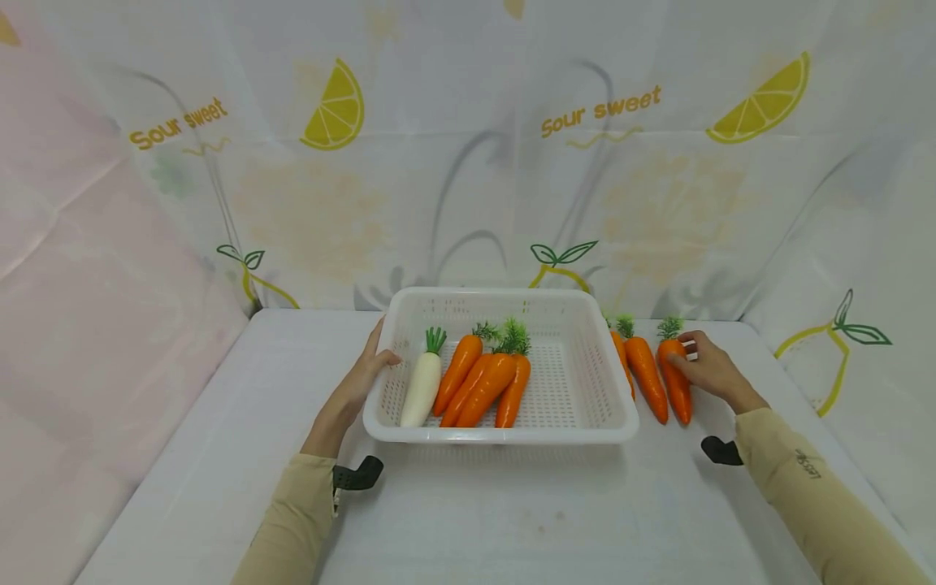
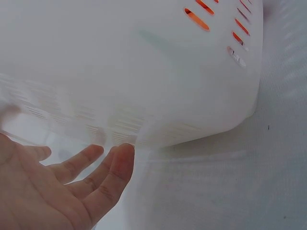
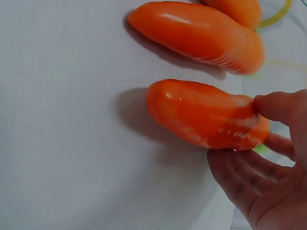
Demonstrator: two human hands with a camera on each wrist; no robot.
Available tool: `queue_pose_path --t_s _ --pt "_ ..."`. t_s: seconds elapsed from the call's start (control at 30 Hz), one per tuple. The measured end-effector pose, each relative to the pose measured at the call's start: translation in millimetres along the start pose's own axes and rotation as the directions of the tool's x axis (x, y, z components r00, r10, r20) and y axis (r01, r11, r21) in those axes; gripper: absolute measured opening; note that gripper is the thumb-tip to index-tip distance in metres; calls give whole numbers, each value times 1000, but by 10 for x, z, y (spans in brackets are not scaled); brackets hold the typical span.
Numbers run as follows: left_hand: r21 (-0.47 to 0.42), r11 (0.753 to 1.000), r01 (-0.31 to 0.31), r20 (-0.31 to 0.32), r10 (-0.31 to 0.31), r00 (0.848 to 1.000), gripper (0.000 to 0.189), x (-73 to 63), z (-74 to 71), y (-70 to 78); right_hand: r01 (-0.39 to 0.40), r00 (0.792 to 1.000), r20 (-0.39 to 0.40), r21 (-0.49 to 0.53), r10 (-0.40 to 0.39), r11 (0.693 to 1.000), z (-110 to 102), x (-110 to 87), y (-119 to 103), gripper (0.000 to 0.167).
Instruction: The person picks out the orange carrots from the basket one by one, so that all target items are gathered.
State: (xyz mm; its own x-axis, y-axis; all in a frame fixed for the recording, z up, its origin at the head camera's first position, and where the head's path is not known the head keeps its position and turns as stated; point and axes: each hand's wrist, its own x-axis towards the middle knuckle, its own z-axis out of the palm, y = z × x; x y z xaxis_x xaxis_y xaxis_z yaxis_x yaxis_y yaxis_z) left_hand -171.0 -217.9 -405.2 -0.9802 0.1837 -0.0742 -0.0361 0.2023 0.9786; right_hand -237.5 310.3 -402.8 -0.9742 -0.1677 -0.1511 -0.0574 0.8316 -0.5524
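A white plastic basket (image 1: 500,435) with slotted walls stands mid-table in the head view. Inside it lie a white radish (image 1: 421,392) with a green top and several orange carrots (image 1: 488,390) with leafy tops. My left hand (image 1: 360,375) holds the basket's left side, thumb over the rim; in the left wrist view its fingertips (image 2: 125,160) touch the outer wall. To the right of the basket, my right hand (image 1: 711,370) pinches a carrot (image 3: 206,115) near its leafy end between thumb and fingers. The carrot's tip points toward me.
Beside the held carrot lies another carrot (image 1: 647,378), and one more (image 1: 622,361) is partly hidden by the basket's right wall. A white cloth (image 1: 504,520) covers the table. Patterned curtains (image 1: 453,162) hang behind and at both sides.
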Motion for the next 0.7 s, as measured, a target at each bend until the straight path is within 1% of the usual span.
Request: queue_pose_path --t_s 0.23,0.4,0.5,0.6,0.7 --pt "0 1000 -9 4 9 1000 78 5 -3 -6 -13 1000 3 -7 13 1000 -12 -17 -13 65" --pt "-4 1000 -17 0 17 1000 79 -1 -6 4 1 1000 -16 -14 -1 1000 -14 -19 9 64" --pt "-1 1000 -13 -19 13 1000 79 -3 -13 0 6 999 -36 -13 -7 1000 -3 -11 29 65" --pt "1 1000 -10 -32 10 999 79 2 -19 1 23 996 -82 -17 -25 1000 23 -7 47 64" --pt "1 1000 -3 -41 3 999 79 7 -18 8 60 982 -178 -30 -65 998 50 -11 29 57"
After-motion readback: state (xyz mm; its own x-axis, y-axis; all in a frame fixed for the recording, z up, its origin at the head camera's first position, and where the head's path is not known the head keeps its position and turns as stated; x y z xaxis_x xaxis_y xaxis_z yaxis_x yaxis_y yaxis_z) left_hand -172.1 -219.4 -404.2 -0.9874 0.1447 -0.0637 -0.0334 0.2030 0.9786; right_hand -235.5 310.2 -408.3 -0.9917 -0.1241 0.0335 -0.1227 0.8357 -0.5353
